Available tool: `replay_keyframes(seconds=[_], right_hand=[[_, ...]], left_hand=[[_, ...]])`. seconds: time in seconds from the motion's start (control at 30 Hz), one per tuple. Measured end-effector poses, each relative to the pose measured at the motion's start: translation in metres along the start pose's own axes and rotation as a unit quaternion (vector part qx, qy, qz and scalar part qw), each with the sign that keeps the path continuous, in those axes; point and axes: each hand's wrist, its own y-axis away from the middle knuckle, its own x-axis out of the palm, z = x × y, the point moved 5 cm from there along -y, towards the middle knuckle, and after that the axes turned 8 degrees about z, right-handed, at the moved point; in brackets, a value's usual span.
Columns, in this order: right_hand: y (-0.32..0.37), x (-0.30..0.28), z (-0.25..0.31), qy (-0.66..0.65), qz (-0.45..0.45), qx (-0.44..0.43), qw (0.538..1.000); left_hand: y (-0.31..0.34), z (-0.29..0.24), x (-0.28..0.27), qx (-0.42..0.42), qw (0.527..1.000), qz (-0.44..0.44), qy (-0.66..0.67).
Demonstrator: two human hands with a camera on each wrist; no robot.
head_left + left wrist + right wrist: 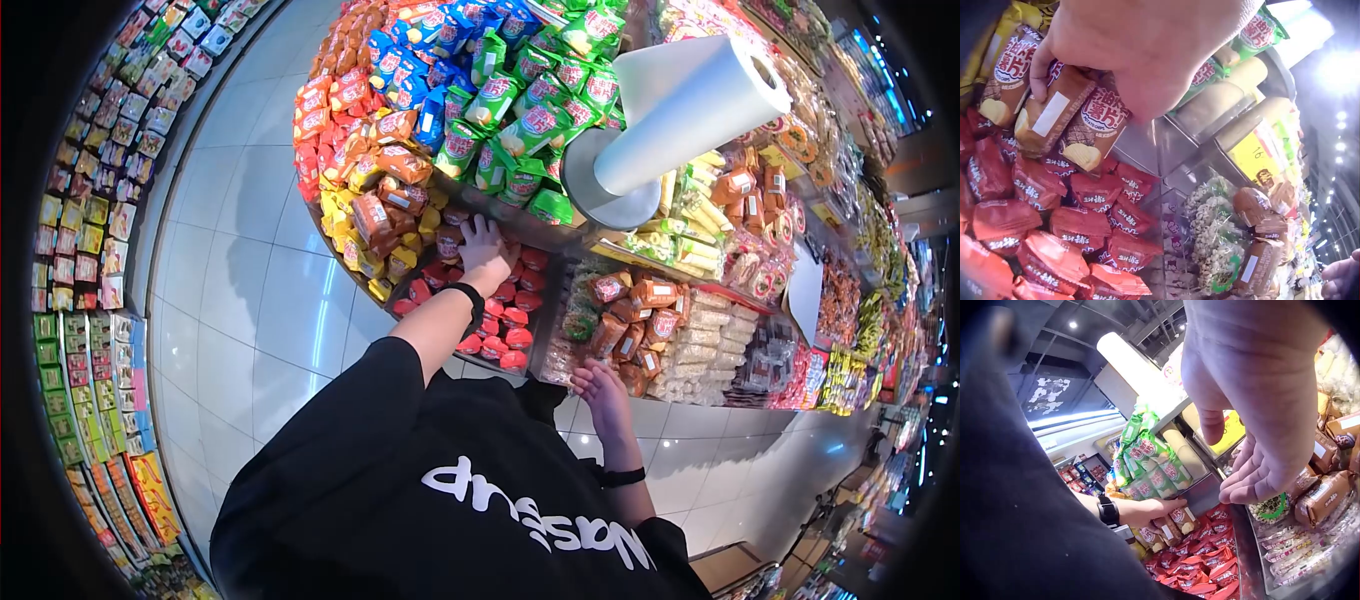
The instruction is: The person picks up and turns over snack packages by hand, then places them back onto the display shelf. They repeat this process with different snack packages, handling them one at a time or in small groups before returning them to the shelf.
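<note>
In the head view my left hand (484, 250) lies with spread fingers on brown chip packets at the upper edge of a bin of red-wrapped snacks (493, 345). The left wrist view shows the hand (1141, 50) over several brown packets (1100, 128), its thumb touching one; the far fingertips are hidden. Red packets (1079, 228) lie just below. My right hand (603, 392) hovers by the display's near edge, close to brown packets (628, 335). In the right wrist view this hand (1260, 419) has relaxed, slightly bent fingers and holds nothing.
Green chip bags (535, 120) and blue ones are piled behind the left hand. A roll of plastic bags (690, 115) stands on a round base (610, 205) at the upper right. Metal dividers (1160, 150) separate the bins. Shelves (90, 260) line the left side.
</note>
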Motion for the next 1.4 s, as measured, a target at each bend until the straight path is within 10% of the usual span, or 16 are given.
replay_keyframes(seconds=[0.57, 0.8, 1.13, 1.4], right_hand=[[0.007, -0.001, -0.022, 0.018, 0.007, -0.005, 1.0], [0.007, 0.007, -0.012, 0.061, 0.004, -0.04, 0.997], [0.068, 0.109, 0.101, 0.295, 0.116, -0.386, 0.866], [0.108, 0.183, 0.133, 0.46, 0.102, -0.508, 0.721]], left_hand=[[-0.005, 0.003, 0.018, 0.046, 0.994, 0.082, -0.057], [0.047, -0.024, -0.055, 0.159, 0.984, 0.068, 0.04], [0.132, -0.041, -0.195, 0.24, 0.677, 0.336, 0.609], [0.169, -0.06, -0.226, 0.111, 0.636, 0.354, 0.677]])
